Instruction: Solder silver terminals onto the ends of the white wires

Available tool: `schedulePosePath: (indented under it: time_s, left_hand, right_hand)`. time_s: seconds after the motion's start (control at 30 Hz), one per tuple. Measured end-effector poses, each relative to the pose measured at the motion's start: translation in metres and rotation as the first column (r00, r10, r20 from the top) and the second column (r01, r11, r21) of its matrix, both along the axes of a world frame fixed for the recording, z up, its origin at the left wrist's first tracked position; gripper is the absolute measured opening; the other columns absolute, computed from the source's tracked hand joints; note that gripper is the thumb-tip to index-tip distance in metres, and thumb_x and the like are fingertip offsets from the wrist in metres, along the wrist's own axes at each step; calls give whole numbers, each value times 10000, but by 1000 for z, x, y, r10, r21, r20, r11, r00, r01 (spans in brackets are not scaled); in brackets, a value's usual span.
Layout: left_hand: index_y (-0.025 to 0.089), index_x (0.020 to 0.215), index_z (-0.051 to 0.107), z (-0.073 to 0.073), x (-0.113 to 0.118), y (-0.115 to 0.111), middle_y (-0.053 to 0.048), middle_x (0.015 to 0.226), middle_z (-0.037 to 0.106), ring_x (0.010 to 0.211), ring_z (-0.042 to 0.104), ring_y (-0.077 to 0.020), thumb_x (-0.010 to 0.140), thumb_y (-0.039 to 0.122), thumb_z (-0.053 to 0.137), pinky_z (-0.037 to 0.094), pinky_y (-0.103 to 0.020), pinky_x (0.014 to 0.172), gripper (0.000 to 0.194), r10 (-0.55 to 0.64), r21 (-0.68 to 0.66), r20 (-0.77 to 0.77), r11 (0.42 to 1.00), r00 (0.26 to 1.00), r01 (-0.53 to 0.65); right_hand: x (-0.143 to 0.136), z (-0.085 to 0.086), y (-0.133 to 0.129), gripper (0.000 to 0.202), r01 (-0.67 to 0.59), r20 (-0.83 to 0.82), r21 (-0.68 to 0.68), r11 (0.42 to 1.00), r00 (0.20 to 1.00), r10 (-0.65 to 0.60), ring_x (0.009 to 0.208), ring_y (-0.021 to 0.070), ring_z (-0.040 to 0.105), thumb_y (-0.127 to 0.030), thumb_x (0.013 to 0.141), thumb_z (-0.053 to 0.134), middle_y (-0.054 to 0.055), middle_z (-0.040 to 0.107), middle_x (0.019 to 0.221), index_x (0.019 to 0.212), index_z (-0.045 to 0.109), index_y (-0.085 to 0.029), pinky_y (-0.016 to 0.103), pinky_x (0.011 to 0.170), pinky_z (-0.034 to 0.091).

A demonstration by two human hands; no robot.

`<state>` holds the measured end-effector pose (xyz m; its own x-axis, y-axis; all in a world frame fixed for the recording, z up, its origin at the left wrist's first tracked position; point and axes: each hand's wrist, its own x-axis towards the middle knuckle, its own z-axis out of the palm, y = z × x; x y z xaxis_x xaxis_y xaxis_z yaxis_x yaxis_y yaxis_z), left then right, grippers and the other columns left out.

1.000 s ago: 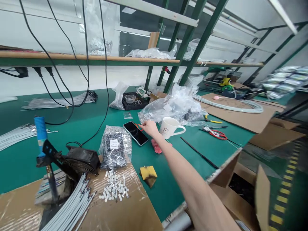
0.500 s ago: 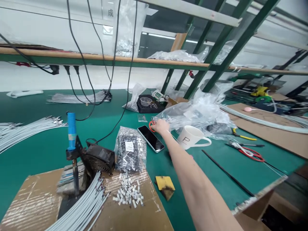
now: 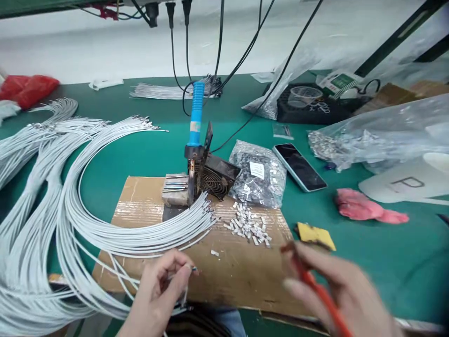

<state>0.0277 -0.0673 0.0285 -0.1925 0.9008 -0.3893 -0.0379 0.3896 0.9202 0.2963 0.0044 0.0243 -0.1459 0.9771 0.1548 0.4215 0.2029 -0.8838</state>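
My left hand (image 3: 163,290) is over the front edge of the cardboard, thumb and forefinger pinched on the end of a white cable (image 3: 194,269). Small blue and reddish strands poke out past the fingertips. My right hand (image 3: 336,285) is off to the right, smeared by motion, and its fingers are closed round a red-handled tool (image 3: 317,290). Blur hides the exact kind of tool. Between the hands, a single small white connector (image 3: 214,253) lies on the cardboard (image 3: 242,276), just in front of a loose pile of similar connectors (image 3: 248,224).
A soldering iron with a blue handle (image 3: 197,112) stands upright beside a black fan (image 3: 219,175). White cable bundles (image 3: 101,224) cover the left side. Farther right lie a bag of parts (image 3: 259,175), a phone (image 3: 300,167), a yellow sponge (image 3: 315,235), a pink cloth (image 3: 365,205) and a white mug (image 3: 414,180).
My right hand has come back from the orange-handled item by the phone and now holds a red-handled tool. My left hand has entered view with a cable end. The view has swung left and down.
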Motion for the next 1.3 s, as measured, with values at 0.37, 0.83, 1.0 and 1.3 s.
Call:
schedulePosePath:
  time_s: [0.37, 0.83, 1.0, 1.3]
  left_hand:
    - [179, 726, 721, 10, -1, -11, -4, 646, 593, 581, 464, -125, 769, 487, 840, 361, -199, 528, 333, 92, -11, 27, 996, 995, -92]
    - [208, 741, 758, -6, -5, -16, -19, 666, 650, 604, 501, -142, 859, 361, 696, 407, -208, 555, 203, 61, 42, -102, 997, 993, -57]
    - [204, 747, 741, -4, -5, -14, 2, 662, 645, 610, 502, -130, 841, 327, 715, 399, -193, 561, 157, 55, 36, -103, 998, 993, -52]
    - [189, 745, 748, 1, -6, -10, 0, 667, 659, 612, 510, -123, 818, 321, 728, 357, -194, 548, 151, 58, 11, -94, 998, 994, -58]
  right_hand:
    - [-105, -35, -62, 394, -315, 153, -203, 927, 925, 347, 540, 122, 417, -250, 882, 598, -58, 404, 625, 687, 256, -251, 249, 502, 292]
    - [-111, -30, -55, 439, -332, 155, -230, 915, 915, 372, 528, 107, 323, -266, 956, 523, -69, 312, 584, 650, 208, -245, 251, 494, 251]
    - [-111, -34, -54, 441, -356, 132, -206, 911, 913, 387, 518, 93, 285, -197, 905, 546, -78, 267, 579, 646, 191, -239, 248, 485, 223]
    - [-111, -48, -56, 383, -355, 120, -130, 926, 921, 370, 494, 86, 260, -113, 851, 506, -82, 265, 564, 642, 212, -241, 238, 465, 225]
